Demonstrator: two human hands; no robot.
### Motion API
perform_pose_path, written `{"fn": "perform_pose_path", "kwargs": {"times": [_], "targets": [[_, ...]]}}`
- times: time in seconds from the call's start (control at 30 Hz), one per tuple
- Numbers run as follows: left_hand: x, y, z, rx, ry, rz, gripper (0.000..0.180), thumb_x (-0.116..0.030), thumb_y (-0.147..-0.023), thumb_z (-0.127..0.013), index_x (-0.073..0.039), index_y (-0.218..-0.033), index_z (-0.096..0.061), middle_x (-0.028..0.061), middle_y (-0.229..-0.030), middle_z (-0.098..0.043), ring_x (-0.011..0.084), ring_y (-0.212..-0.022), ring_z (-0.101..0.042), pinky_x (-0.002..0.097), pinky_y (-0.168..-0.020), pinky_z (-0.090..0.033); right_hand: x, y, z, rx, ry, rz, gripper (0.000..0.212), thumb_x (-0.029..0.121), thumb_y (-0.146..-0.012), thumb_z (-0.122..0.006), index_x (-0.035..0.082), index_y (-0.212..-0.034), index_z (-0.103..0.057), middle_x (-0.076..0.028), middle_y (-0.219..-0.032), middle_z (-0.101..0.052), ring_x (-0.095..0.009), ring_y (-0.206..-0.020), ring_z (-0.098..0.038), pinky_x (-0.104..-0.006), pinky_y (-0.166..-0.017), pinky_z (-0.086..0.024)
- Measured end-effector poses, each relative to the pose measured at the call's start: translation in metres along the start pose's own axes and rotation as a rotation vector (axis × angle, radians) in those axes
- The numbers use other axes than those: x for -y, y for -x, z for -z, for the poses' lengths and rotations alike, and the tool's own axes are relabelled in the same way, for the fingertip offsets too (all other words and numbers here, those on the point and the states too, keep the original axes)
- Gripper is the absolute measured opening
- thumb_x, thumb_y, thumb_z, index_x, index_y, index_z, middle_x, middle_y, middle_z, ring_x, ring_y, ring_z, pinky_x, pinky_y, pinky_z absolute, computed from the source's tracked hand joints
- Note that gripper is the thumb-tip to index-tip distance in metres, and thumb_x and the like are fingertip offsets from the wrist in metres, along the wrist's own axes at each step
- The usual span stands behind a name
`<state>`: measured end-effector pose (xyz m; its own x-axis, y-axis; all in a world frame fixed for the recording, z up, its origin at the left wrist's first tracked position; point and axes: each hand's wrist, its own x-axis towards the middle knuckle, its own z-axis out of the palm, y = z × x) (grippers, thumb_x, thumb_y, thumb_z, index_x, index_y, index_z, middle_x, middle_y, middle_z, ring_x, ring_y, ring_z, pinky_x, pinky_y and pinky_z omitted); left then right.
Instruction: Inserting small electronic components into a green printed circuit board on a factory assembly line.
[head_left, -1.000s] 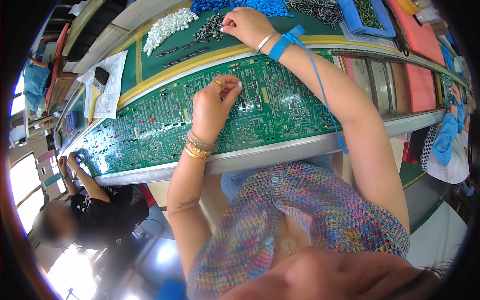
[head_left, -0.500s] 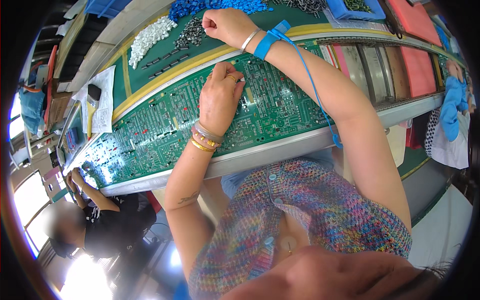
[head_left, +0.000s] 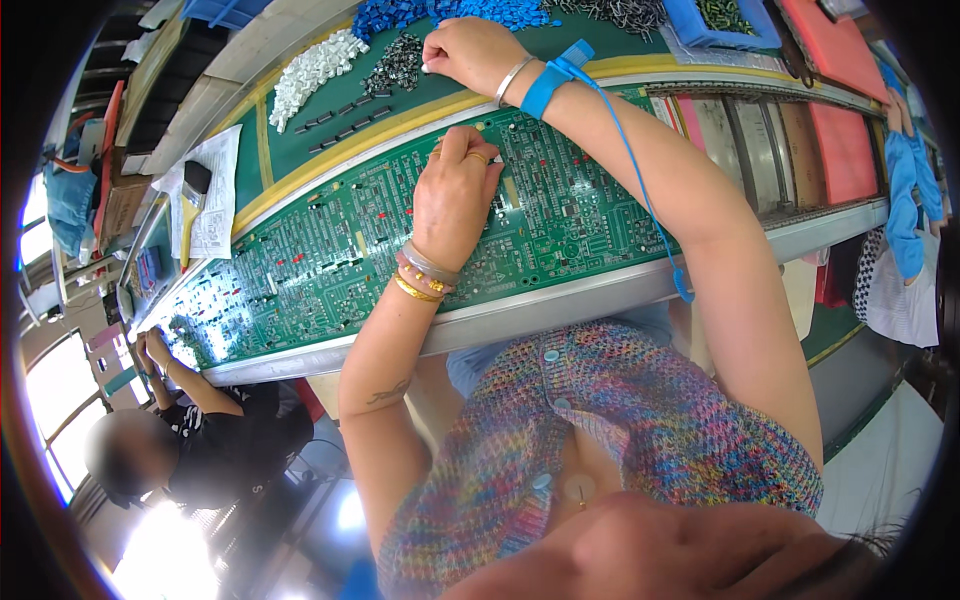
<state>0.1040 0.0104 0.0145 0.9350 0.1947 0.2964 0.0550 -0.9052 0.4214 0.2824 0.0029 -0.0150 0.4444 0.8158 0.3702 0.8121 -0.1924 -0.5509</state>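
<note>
A run of green circuit boards [head_left: 330, 270], crowded with small components, lies along a metal-edged rail in front of me. Over the boards, my left hand [head_left: 452, 205] is closed, thumb and fingertips drawn together beside a tiny pale bit that I cannot identify. Farther off, my right hand [head_left: 478, 55] hovers by a pile of small black and silvery components [head_left: 393, 65]. Its fingers are curled in a pinch with a whitish speck at the tips. Whatever either hand holds is too small or hidden to name. A blue wrist strap [head_left: 552, 85] with a coiled cord circles my right wrist.
White parts [head_left: 312, 75] and blue parts [head_left: 450, 12] are heaped on the green bench, near black strip-shaped components [head_left: 345, 125]. A blue bin [head_left: 722, 25] stands far right. A brush [head_left: 192, 200] rests on paper at left. Co-workers sit at lower left and right.
The view has shifted slightly, moving most things a little to the right. Both my hands stay closed in nearly the same places. At right, a co-worker's arms have moved.
</note>
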Motion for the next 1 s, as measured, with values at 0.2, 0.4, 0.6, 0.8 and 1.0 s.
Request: {"fn": "perform_pose_path", "kwargs": {"times": [0.2,0.4,0.6,0.8,1.0], "targets": [[0.001,0.001,-0.001,-0.009,0.021,0.001,0.015,-0.008,-0.075,-0.069,-0.003,-0.088,-0.064,0.0087,-0.095,-0.056,0.0289,-0.083,-0.059,0.0373,-0.070,-0.049,0.002,-0.001,-0.009,-0.003,0.037,0.045,0.007,0.019,-0.079,-0.064,0.013,-0.082,-0.062,-0.004,-0.083,-0.061,-0.025,-0.085,-0.060,-0.0392,-0.073,-0.048],[0.001,0.001,-0.001,0.003,0.015,0.010,0.014,-0.007,-0.075,-0.069,-0.003,-0.088,-0.064,0.0086,-0.095,-0.056,0.0287,-0.083,-0.059,0.0370,-0.070,-0.049,0.005,0.000,-0.003,-0.005,-0.043,0.036,0.007,0.019,-0.078,-0.063,0.013,-0.081,-0.065,-0.006,-0.077,-0.066,-0.027,-0.076,-0.064,-0.0403,-0.068,-0.051],[-0.002,-0.001,-0.001,0.001,-0.011,-0.046,0.015,-0.006,-0.075,-0.068,-0.003,-0.089,-0.063,0.0090,-0.095,-0.056,0.0284,-0.085,-0.058,0.0371,-0.071,-0.049,0.001,0.004,0.004,-0.068,-0.165,0.018,0.010,0.020,-0.082,-0.061,0.013,-0.087,-0.067,-0.007,-0.079,-0.068,-0.027,-0.075,-0.065,-0.0386,-0.068,-0.052],[-0.002,0.000,0.000,0.010,-0.039,-0.022,0.017,-0.006,-0.075,-0.069,-0.003,-0.090,-0.063,0.0081,-0.096,-0.056,0.0278,-0.084,-0.058,0.0366,-0.072,-0.049,0.007,0.005,0.018,-0.055,-0.185,0.022,0.010,0.021,-0.082,-0.062,0.014,-0.088,-0.067,-0.007,-0.079,-0.068,-0.026,-0.075,-0.065,-0.0385,-0.067,-0.051],[-0.002,-0.002,0.001,0.016,-0.093,-0.141,0.015,-0.006,-0.074,-0.070,-0.004,-0.088,-0.064,0.0067,-0.093,-0.058,0.0266,-0.083,-0.060,0.0349,-0.070,-0.050,0.010,0.009,0.028,-0.037,-0.204,0.046,0.014,0.020,-0.083,-0.062,0.008,-0.091,-0.065,-0.008,-0.078,-0.067,-0.025,-0.072,-0.065,-0.0335,-0.065,-0.050]]}}
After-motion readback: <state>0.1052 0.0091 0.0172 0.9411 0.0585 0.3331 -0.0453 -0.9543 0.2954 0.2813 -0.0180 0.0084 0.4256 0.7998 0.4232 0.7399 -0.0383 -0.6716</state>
